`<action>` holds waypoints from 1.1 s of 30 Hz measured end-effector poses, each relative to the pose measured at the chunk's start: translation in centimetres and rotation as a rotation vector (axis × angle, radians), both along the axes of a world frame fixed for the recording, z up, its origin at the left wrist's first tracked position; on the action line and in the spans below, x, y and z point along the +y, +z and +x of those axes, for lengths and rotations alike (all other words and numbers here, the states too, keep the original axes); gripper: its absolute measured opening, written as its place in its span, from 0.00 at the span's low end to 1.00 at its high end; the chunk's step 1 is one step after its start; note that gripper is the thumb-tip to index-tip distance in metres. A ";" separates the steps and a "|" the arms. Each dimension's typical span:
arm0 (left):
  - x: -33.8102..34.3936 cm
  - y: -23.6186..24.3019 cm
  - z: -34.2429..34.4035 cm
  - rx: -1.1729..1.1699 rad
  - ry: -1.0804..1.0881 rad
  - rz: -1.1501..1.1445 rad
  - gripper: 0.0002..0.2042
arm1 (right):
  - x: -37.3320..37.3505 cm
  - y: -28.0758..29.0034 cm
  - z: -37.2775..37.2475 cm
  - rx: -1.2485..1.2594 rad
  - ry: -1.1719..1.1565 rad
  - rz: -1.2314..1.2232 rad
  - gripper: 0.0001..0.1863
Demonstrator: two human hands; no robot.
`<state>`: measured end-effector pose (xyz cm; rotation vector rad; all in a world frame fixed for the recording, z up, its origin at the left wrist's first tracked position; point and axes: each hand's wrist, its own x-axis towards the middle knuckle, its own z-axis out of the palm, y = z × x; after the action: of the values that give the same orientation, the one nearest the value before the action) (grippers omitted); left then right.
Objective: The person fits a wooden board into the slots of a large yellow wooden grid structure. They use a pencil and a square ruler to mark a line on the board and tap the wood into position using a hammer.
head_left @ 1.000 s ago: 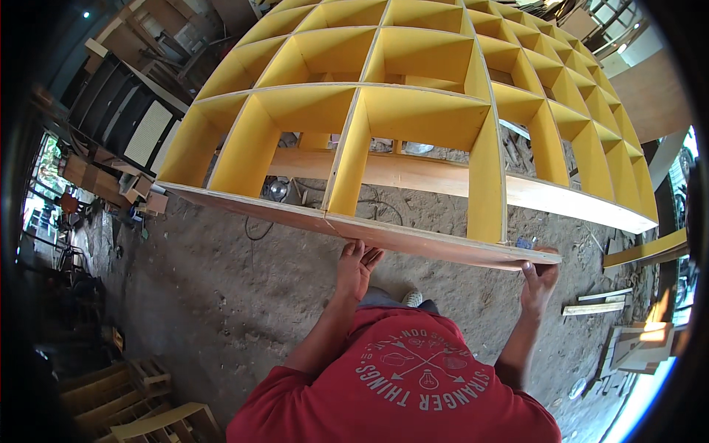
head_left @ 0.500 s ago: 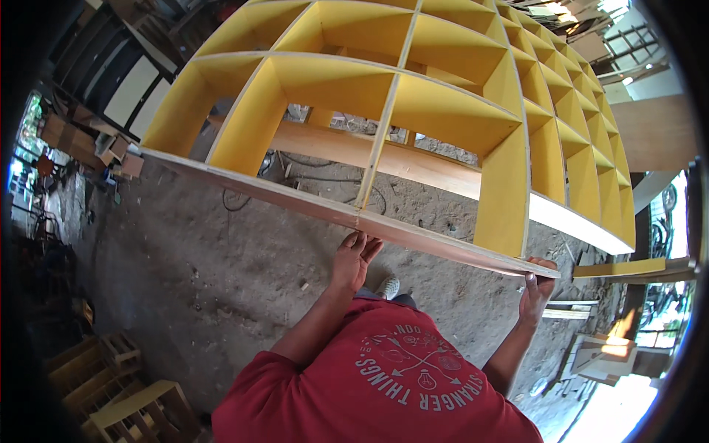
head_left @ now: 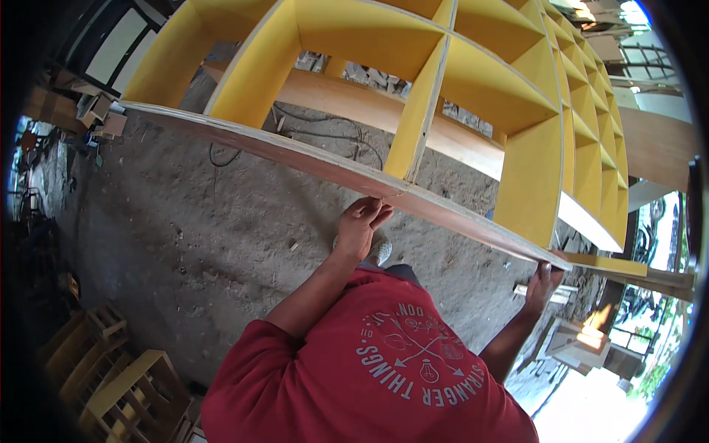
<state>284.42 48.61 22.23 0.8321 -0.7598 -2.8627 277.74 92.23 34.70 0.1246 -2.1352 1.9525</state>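
Note:
A large yellow wooden grid frame (head_left: 413, 111) with open square cells fills the upper part of the view. Along its near side runs a long plywood edge board (head_left: 295, 155), reddish-brown on its outer face. My left hand (head_left: 357, 230) is at the middle of this board, its thumb and fingertips pinched together against the outer face, by a divider's end. Whatever is between those fingertips is too small to make out. At the board's right end, my right hand (head_left: 545, 284) grips the corner, thumb on the outer face and fingers partly hidden behind it.
Below the frame lies a rough earthen floor (head_left: 221, 266) with a dark cable (head_left: 317, 136) on it. Small wooden racks (head_left: 133, 395) stand at the lower left. Cardboard boxes (head_left: 103, 118) sit at the left. A wooden beam (head_left: 613, 266) extends beyond the right corner.
The frame appears nearer and shifted in view. My left hand's fingers have drawn together and moved up onto the board's face. My right hand stays at the corner.

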 end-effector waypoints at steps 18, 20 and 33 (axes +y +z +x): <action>-0.6 1.4 -0.3 -0.011 -0.029 -0.372 0.10 | -3.1 1.4 -0.1 0.010 -0.094 -0.003 0.41; -0.8 1.3 -0.3 0.021 -0.056 -0.341 0.09 | -3.5 2.0 0.5 -0.078 -0.178 -0.010 0.54; -0.8 1.5 -0.6 0.019 -0.078 -0.280 0.08 | -4.9 3.4 0.8 0.007 -0.334 0.129 0.64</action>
<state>283.78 47.80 23.72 0.7513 -1.1793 -2.7322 278.49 87.29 38.14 -0.1906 -2.1156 1.6252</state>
